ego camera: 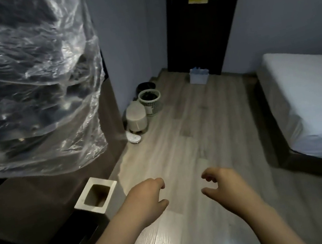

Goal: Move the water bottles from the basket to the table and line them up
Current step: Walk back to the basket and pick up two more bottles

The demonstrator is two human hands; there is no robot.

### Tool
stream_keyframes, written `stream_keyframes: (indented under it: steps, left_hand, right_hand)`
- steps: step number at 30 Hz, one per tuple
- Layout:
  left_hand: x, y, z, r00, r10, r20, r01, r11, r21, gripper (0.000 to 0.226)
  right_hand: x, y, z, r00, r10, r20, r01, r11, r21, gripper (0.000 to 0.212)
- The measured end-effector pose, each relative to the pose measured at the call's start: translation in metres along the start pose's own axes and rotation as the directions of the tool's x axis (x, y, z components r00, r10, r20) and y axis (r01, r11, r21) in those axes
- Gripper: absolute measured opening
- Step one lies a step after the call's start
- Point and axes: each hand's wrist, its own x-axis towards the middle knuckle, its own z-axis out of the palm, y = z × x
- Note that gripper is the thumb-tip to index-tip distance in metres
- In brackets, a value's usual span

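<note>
A small white basket point(199, 77) stands on the floor by the dark door, far ahead of me. Bluish tops that look like water bottles point(198, 71) stick out of it, too small to tell apart. A dark brown table point(28, 206) runs along my left side. My left hand point(147, 200) and my right hand point(223, 185) are stretched out over the wood floor, side by side. Their fingers are loosely curled and hold nothing. Both hands are far from the basket.
A bulky clear plastic wrap point(22, 80) covers the table's far part; a white square holder point(95, 195) stands at its near corner. A mesh wastebasket point(150, 102), black bin point(146, 86) and beige round appliance point(136, 118) line the wall. A bed point(311, 102) fills the right.
</note>
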Motion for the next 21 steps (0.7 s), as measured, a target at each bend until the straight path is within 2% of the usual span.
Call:
stream_keyframes:
  steps: [11,21]
  left_hand:
    - [0.186,-0.019,-0.056,0.993,0.109,0.036,-0.110,0.993,0.033,0.039]
    - [0.327,-0.010,-0.078,0.981,0.172,0.091,-0.177,0.982,0.062,0.039]
  right_hand:
    - [0.146,0.002,-0.045,0.989,0.143,-0.047,-0.143,0.990,-0.012,0.039]
    - [0.267,0.032,-0.079,0.977,0.203,-0.070,-0.203,0.979,0.004,0.040]
